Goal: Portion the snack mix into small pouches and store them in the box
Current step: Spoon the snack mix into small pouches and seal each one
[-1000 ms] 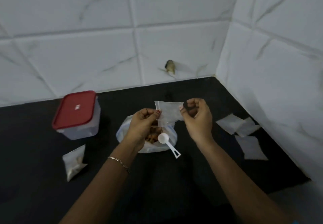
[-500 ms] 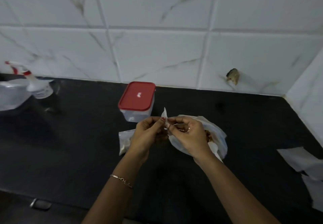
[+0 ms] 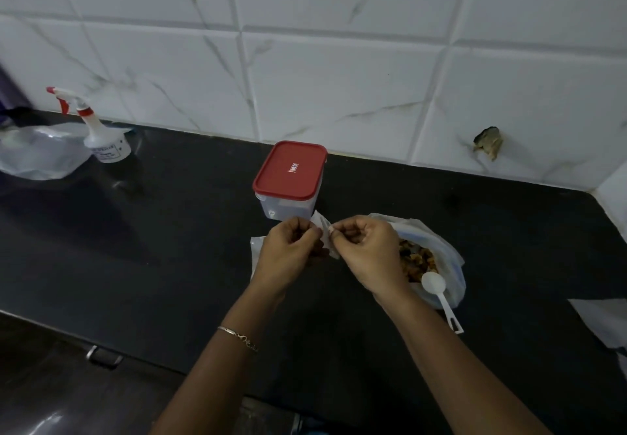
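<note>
My left hand [image 3: 288, 253] and my right hand [image 3: 368, 253] pinch the top of one small clear pouch [image 3: 325, 232] between them, above the black counter. Just behind the hands stands the clear box with a red lid [image 3: 290, 178], closed. To the right lies the open bag of snack mix [image 3: 431, 258], brown pieces showing, with a white plastic scoop [image 3: 437, 293] resting on its near edge. A filled pouch [image 3: 255, 248] lies flat under my left hand, mostly hidden.
A spray bottle with a red trigger [image 3: 101, 132] and a crumpled clear bag [image 3: 37, 152] stand at the far left by the tiled wall. Spare flat pouches [image 3: 604, 322] lie at the right edge. The counter's front edge runs along the lower left.
The view has swung left, bringing the spray bottle into sight. My hands have come close together on the pouch, which was held spread open above the snack bag a second ago.
</note>
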A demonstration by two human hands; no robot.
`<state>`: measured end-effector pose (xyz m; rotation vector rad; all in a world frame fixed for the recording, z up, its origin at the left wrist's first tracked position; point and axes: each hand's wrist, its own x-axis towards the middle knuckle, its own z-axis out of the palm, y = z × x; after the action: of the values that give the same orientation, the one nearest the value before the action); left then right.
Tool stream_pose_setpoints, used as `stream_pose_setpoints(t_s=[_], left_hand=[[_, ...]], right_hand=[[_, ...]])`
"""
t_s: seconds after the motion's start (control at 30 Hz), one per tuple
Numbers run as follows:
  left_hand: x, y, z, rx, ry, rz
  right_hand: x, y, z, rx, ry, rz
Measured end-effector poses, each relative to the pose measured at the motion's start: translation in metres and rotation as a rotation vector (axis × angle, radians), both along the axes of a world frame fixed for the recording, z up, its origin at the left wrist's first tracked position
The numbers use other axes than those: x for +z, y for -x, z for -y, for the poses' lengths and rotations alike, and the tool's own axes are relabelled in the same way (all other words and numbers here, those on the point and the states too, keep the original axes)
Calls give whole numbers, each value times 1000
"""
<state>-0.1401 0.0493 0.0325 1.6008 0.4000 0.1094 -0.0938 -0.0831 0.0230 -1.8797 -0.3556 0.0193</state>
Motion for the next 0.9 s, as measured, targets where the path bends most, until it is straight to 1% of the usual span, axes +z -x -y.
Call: stream_pose_setpoints(t_s=[0.13,0.23,0.3,0.37,0.47,0.53,0.63,0.8,0.83,0.9], left_hand=[[1,-1,-3,9,-41,-11],[2,-2,-7,10,-105,-27],[3,-3,-9,8,-143,-31],[4,-5,-9,11,-181,-25],[5,-6,-10,18,-262,11],[9,-5,-9,-16,-328,47],[12,-4,-3,-71,-422,129],[0,-6,-5,-166,-525,261],[-4,-8,-8,-194,-553,264],[-10,-11,-12,-262,-676,224]], right_hand=[[3,-7,1,-64,14,36],[6,-12,5,2,16,52],[10,-13,8,125,102,107],[14,-12,8,179,214,182],[17,-13,10,106,385,280],[19,-15,11,49,501,315],[22,-17,10,-2,581,310],[29,-21,12,-6,682,236],[31,-23,14,4,711,214],[32,-26,18,18,762,191]])
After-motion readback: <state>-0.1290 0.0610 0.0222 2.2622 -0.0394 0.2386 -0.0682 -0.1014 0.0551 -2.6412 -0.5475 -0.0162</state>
